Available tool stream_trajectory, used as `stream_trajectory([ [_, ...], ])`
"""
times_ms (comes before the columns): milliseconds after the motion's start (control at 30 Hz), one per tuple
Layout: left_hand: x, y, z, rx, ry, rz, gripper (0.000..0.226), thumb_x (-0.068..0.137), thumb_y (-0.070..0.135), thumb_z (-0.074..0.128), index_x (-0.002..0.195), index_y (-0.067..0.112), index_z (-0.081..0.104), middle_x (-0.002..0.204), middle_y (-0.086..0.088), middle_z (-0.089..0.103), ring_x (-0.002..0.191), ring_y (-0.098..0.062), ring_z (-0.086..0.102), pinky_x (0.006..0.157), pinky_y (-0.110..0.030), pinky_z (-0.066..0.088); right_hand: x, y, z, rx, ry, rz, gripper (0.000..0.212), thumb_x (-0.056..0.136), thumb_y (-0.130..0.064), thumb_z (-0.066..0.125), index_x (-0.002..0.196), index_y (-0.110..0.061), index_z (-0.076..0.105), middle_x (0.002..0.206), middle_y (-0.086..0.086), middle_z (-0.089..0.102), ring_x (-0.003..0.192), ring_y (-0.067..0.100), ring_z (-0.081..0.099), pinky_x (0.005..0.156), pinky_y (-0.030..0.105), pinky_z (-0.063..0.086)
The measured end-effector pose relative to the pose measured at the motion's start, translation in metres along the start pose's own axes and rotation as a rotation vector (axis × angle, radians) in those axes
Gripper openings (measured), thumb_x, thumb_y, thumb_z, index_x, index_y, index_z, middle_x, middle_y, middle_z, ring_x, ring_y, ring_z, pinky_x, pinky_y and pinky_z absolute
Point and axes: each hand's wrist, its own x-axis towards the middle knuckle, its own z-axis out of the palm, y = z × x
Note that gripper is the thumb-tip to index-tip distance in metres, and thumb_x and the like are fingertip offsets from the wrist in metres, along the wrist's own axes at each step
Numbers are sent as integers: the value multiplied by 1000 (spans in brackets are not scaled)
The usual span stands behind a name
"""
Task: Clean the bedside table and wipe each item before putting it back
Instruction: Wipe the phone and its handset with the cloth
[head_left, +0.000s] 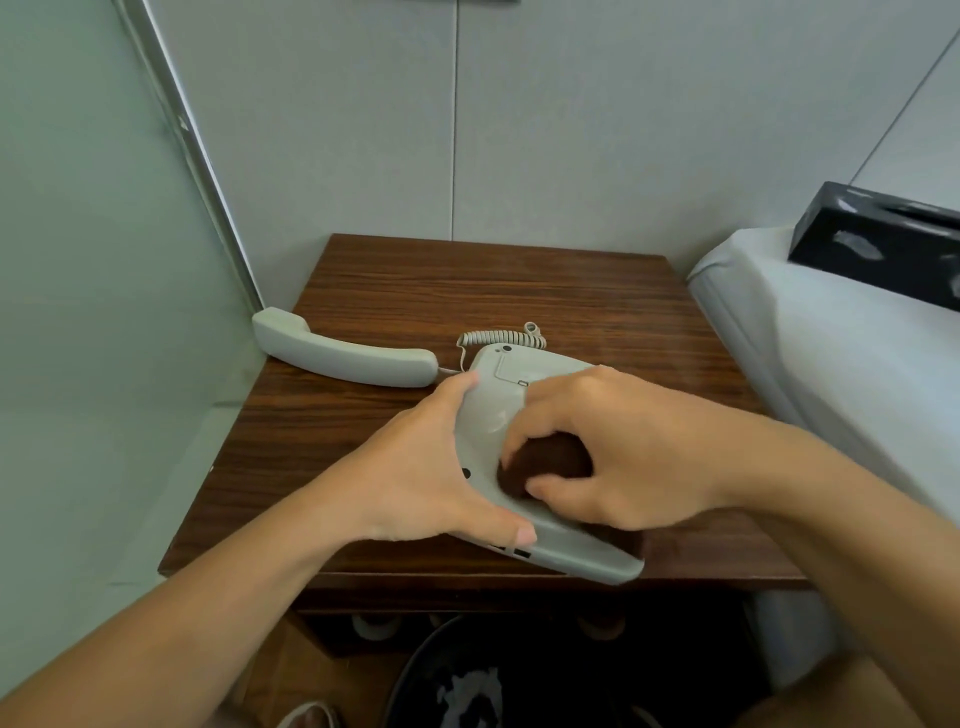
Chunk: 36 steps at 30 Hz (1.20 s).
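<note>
The left hand (415, 478) grips the upturned phone (498, 415); the right hand (623, 457) fingers pinch a brown cloth (545, 462) against it. The handset (343, 353) on the worktop (467, 280) probably awaits wiping.

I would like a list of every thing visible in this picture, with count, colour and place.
bedside table: one, dark brown wood, centre, against the wall
telephone base: one, grey, upside down on the table
handset: one, grey, on the table's left side
coiled cord: one, grey, behind the base
cloth: one, dark brown, on the base
tissue box: one, black, on the bed
bed: one, white, right
waste bin: one, black, on the floor
left hand: grips the base
right hand: holds the cloth
</note>
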Motion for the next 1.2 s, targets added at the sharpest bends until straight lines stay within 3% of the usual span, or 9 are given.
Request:
stream_trajectory([
  [100, -1, 1, 4, -24, 5, 17, 155, 38, 64, 96, 163, 42, 7, 159, 22, 28, 144, -2, 33, 120, -36, 37, -11, -3, -7, 74, -115, 10, 15, 89, -37, 67, 102, -37, 74, 95, -15, 72, 92, 7, 66, 81, 31, 55],
  [200, -1, 4, 6, -31, 10, 46, 151, 38, 66, 94, 162, 39, 12, 160, 21, 30, 145, -1, 33, 120, -35, 36, 6, -2, -2, 5, -15, 20, 14, 89, -39, 66, 100, -37, 74, 88, -12, 71, 84, 7, 65, 78, 31, 54],
  [300, -1, 5, 7, -84, 15, 101, 116, 47, 49, 100, 144, 46, 37, 141, 27, 49, 131, 6, 49, 111, -30, 45, 33, -3, 0, -62, 42, 6, 16, 91, -35, 65, 105, -34, 74, 89, -13, 69, 81, 6, 62, 76, 27, 52],
  [367, -2, 5, 7, -105, 28, 107, 105, 48, 45, 101, 132, 54, 39, 135, 27, 53, 125, 6, 53, 106, -28, 49, 48, 1, -3, -98, 52, 24, 21, 89, -37, 64, 108, -34, 74, 94, -16, 67, 89, 7, 62, 80, 31, 54],
  [500, -1, 4, 8, -137, 41, 71, 129, 41, 52, 100, 148, 46, 29, 137, 26, 48, 125, 2, 53, 107, -31, 51, 64, 23, -20, -152, 50, 127, 21, 86, -38, 65, 103, -31, 75, 98, -11, 70, 94, 15, 65, 85, 41, 57],
  [700, 3, -3, 9, -88, 35, 50, 144, 34, 65, 97, 156, 42, 24, 147, 20, 47, 134, -7, 50, 113, -36, 46, 40, 2, -22, -17, -188, -34, 9, 91, -34, 70, 99, -36, 73, 91, -16, 72, 84, 4, 67, 74, 26, 56],
  [933, 3, 1, 7, -98, 18, 39, 150, 35, 64, 98, 159, 43, 16, 150, 22, 40, 135, -5, 46, 114, -36, 45, 58, 29, -20, -150, 22, 79, 15, 89, -35, 68, 102, -31, 74, 96, -13, 67, 92, 11, 63, 82, 32, 55],
  [1100, 3, -2, 10, -70, 22, 26, 148, 31, 69, 96, 156, 46, 22, 150, 20, 44, 137, -6, 46, 114, -37, 44, 32, -9, -15, -29, -154, -73, 8, 89, -30, 70, 93, -37, 72, 86, -15, 71, 79, 4, 66, 69, 19, 52],
  [1200, 4, -1, 11, -69, 33, 32, 149, 31, 71, 95, 157, 48, 19, 153, 19, 41, 139, -8, 46, 115, -38, 44, 36, 2, -19, -33, -95, -23, 9, 88, -32, 70, 95, -35, 74, 88, -14, 72, 81, 5, 67, 75, 26, 56],
])
